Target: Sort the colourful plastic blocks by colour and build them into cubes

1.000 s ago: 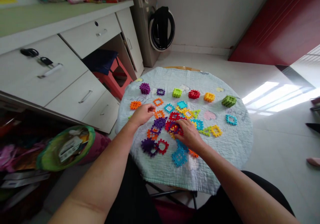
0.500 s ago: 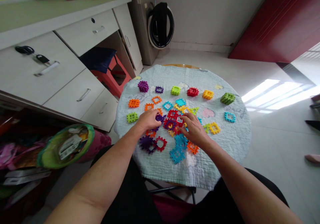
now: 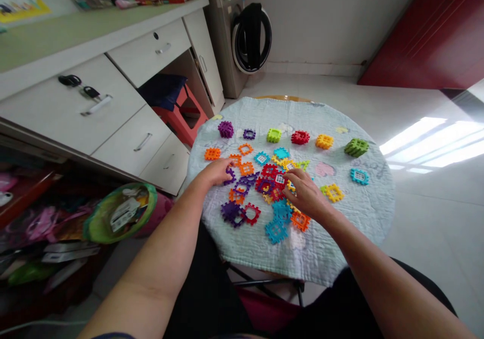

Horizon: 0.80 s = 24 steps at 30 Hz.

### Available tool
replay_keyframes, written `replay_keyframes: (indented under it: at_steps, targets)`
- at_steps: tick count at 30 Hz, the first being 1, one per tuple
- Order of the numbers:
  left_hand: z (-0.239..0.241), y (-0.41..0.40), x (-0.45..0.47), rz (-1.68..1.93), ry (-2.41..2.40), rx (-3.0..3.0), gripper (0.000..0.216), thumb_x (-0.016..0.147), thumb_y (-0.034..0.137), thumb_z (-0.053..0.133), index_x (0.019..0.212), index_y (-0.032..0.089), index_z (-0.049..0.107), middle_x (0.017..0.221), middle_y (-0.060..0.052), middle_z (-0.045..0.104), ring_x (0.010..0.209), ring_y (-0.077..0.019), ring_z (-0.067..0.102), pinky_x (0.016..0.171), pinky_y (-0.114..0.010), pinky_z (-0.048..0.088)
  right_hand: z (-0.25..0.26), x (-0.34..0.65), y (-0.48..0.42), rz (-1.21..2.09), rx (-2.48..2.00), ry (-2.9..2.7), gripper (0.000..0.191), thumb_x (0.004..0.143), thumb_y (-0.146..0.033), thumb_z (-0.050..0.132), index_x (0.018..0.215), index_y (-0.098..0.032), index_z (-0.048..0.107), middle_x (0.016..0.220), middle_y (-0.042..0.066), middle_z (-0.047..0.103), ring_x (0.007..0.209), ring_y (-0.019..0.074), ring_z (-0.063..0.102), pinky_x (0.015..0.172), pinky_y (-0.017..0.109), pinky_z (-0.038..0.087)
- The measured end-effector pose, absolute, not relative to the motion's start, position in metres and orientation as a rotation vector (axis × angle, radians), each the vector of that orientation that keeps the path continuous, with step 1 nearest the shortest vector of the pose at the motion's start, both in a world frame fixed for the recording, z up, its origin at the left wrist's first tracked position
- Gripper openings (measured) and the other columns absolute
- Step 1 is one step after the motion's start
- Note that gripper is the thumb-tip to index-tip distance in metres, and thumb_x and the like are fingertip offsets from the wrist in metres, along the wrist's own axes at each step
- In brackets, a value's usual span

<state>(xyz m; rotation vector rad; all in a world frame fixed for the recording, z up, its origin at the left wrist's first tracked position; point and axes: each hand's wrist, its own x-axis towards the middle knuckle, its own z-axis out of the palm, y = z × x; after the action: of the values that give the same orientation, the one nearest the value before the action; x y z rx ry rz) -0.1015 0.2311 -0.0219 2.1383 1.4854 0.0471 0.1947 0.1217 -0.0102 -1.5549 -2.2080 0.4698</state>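
Left hand [image 3: 217, 173]: is pinching, fingers nearly together, one dark purple notched plastic piece [image 3: 229, 177] at the left of the pale-blue-cloth-covered tabletop [image 3: 351, 218]. Right hand [image 3: 304, 190]: is hanging half-curled over the right of the mixed-colour pile of notched plastic pieces [image 3: 269, 170]; any hold cannot be told. Leaning green notched plastic stack [image 3: 356, 147]: is standing far right.

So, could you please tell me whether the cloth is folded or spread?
Spread: the cloth lies across the table, under the pieces.
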Motion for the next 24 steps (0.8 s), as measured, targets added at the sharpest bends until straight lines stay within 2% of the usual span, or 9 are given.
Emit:
replay_keyframes:
  at_steps: [2, 4, 8, 12, 14, 16, 19, 24]
  targets:
    - [-0.021, 0.227, -0.099, 0.113, 1.609, 2.266, 0.046, 0.064, 0.017, 0.063, 0.110, 0.018, 0.060, 0.107, -0.010, 0.061, 0.101, -0.0267, 0.057, 0.090, -0.035, 0.042, -0.008, 0.192, 0.118, 0.480, -1.572, -2.230, 0.026, 0.085, -0.023, 0.053, 0.110, -0.018, 0.060, 0.112, 0.012, 0.056, 0.105, 0.0251, 0.054, 0.094, 0.043, 0.045]
    - [-0.018, 0.221, -0.098, 0.159, 1.683, 2.328, 0.043, 0.066, 0.018, 0.063, 0.108, 0.018, 0.061, 0.110, -0.012, 0.059, 0.105, -0.0294, 0.055, 0.095, -0.039, 0.040, -0.004, 0.190, 0.109, 0.485, -1.584, -2.242, 0.025, 0.084, -0.022, 0.054, 0.108, -0.019, 0.061, 0.110, 0.012, 0.058, 0.104, 0.0256, 0.054, 0.093, 0.044, 0.045]
    - [-0.006, 0.201, -0.100, 0.098, 1.477, 2.318, 0.023, 0.071, 0.020, 0.058, 0.093, 0.020, 0.065, 0.097, -0.008, 0.062, 0.094, -0.0260, 0.058, 0.089, -0.036, 0.042, 0.004, 0.188, 0.079, 0.542, -1.560, -2.237, 0.028, 0.083, -0.021, 0.055, 0.110, -0.021, 0.059, 0.113, 0.010, 0.057, 0.106, 0.0252, 0.053, 0.094, 0.043, 0.044]
    - [0.002, 0.167, -0.098, -0.085, 1.304, 2.315, 0.021, 0.068, 0.018, 0.061, 0.089, 0.022, 0.064, 0.096, -0.007, 0.062, 0.096, -0.0249, 0.058, 0.088, -0.034, 0.042, 0.005, 0.188, 0.049, 0.628, -1.566, -2.215, 0.026, 0.084, -0.023, 0.056, 0.109, -0.021, 0.058, 0.111, 0.010, 0.058, 0.104, 0.0247, 0.054, 0.092, 0.041, 0.045]
    - [0.003, 0.146, -0.093, -0.114, 1.359, 2.299, 0.027, 0.064, 0.021, 0.068, 0.090, 0.021, 0.063, 0.099, -0.009, 0.061, 0.099, -0.0283, 0.057, 0.090, -0.037, 0.041, 0.002, 0.185, 0.043, 0.656, -1.573, -2.214, 0.024, 0.084, -0.023, 0.055, 0.107, -0.021, 0.059, 0.109, 0.010, 0.058, 0.103, 0.0245, 0.055, 0.090, 0.040, 0.046]
    - [0.001, 0.126, -0.088, -0.082, 1.469, 2.259, 0.045, 0.058, 0.031, 0.076, 0.099, 0.021, 0.060, 0.106, -0.011, 0.059, 0.101, -0.0317, 0.055, 0.090, -0.040, 0.041, -0.002, 0.181, 0.044, 0.668, -1.574, -2.218, 0.022, 0.085, -0.023, 0.055, 0.106, -0.021, 0.059, 0.106, 0.010, 0.059, 0.102, 0.0240, 0.055, 0.090, 0.039, 0.046]
    - [-0.009, 0.107, -0.082, -0.039, 1.578, 2.209, 0.062, 0.056, 0.040, 0.078, 0.110, 0.023, 0.055, 0.113, -0.012, 0.055, 0.104, -0.0318, 0.055, 0.087, -0.039, 0.043, -0.009, 0.175, 0.053, 0.672, -1.576, -2.227, 0.022, 0.085, -0.022, 0.054, 0.106, -0.019, 0.059, 0.104, 0.010, 0.059, 0.100, 0.0231, 0.056, 0.090, 0.038, 0.045]
    - [-0.020, 0.107, -0.083, 0.045, 1.522, 2.134, 0.039, 0.060, 0.026, 0.073, 0.096, 0.023, 0.056, 0.097, -0.005, 0.059, 0.090, -0.0241, 0.058, 0.081, -0.034, 0.044, -0.014, 0.175, 0.068, 0.660, -1.545, -2.221, 0.020, 0.083, -0.019, 0.054, 0.102, -0.019, 0.061, 0.103, 0.009, 0.061, 0.100, 0.0218, 0.056, 0.090, 0.036, 0.044]
